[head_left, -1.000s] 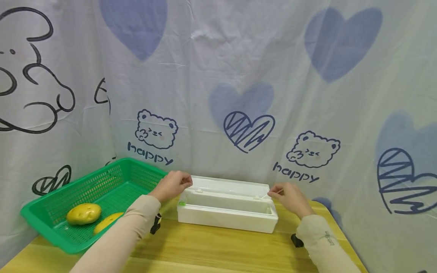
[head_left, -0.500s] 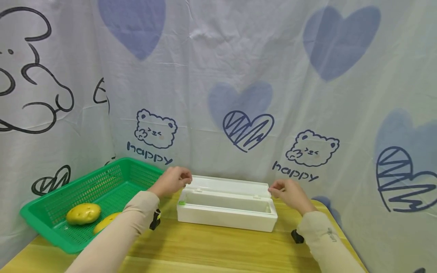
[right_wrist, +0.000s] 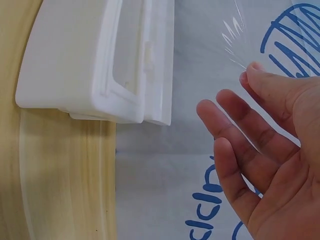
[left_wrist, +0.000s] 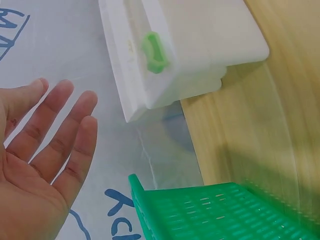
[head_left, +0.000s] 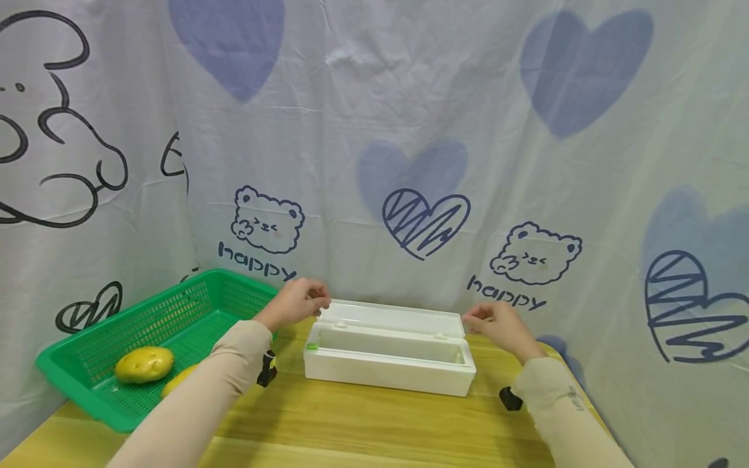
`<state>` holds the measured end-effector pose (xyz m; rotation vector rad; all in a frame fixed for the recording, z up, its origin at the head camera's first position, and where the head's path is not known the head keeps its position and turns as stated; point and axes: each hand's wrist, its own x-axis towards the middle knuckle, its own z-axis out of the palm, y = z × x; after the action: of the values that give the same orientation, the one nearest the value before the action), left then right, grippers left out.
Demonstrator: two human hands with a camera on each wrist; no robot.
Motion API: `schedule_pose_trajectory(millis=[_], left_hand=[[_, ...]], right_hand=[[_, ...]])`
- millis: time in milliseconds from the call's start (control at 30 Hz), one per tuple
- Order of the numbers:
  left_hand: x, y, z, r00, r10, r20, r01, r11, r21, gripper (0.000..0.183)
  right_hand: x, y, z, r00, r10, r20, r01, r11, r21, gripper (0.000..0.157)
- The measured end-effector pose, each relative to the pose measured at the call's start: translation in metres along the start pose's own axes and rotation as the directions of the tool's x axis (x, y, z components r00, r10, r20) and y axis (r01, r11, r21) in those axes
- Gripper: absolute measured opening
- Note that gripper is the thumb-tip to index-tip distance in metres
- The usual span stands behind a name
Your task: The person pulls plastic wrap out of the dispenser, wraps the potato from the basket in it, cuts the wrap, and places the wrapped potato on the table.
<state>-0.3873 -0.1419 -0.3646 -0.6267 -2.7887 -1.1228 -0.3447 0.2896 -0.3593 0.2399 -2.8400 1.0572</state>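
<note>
A long white box (head_left: 389, 376), which looks like a cling film dispenser, sits on the table with its lid (head_left: 398, 318) tipped back. A green slider (left_wrist: 154, 52) is at its left end. Clear cling film (right_wrist: 233, 35) shows as shiny creases that converge at the fingertips of my right hand (head_left: 497, 327), which pinches it above the box's right end. Above the left end, my left hand (head_left: 297, 303) has thumb and forefinger together, seemingly on the film's other corner, while its other fingers spread loosely. Between the hands, the film is hardly visible.
A green plastic basket (head_left: 96, 406) stands at the left, close to my left forearm. Two yellow potatoes lie in it, one potato (head_left: 144, 364) in full view. Behind the wooden table (head_left: 351, 429) hangs a printed curtain (head_left: 351, 195).
Both hands have risen slightly and moved back from the box. The white glint of film by my right fingers has gone from the head view. Box and basket stay put.
</note>
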Motion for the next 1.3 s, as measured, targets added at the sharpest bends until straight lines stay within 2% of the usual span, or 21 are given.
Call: schedule_pose_trajectory(millis=[333,533,933,1067,1300], left_hand=[[0.002,0.002,-0.005,0.999,-0.05,0.009,0.05,0.996,-0.071,0.012],[0.003,0.002,-0.008,0.999,-0.052,0.017,0.054,0.992,-0.116,0.014],[0.006,0.01,-0.014,0.994,-0.102,0.03,0.105,0.982,-0.159,0.012],[0.007,0.013,-0.017,0.995,-0.099,0.035,0.103,0.983,-0.151,0.012],[0.008,0.016,-0.023,0.998,-0.059,0.019,0.061,0.986,-0.154,0.015]], right_hand=[[-0.002,-0.005,-0.007,1.0,0.008,0.017,-0.008,1.0,0.009,0.022],[-0.004,-0.01,-0.01,0.999,0.028,0.017,-0.028,0.999,0.018,0.026],[-0.001,-0.008,-0.016,1.0,-0.01,0.017,0.009,0.999,0.049,0.024],[0.0,-0.011,-0.018,1.0,-0.007,0.021,0.005,0.999,0.054,0.023],[0.003,-0.012,-0.023,0.999,-0.035,0.005,0.035,0.998,0.06,0.022]])
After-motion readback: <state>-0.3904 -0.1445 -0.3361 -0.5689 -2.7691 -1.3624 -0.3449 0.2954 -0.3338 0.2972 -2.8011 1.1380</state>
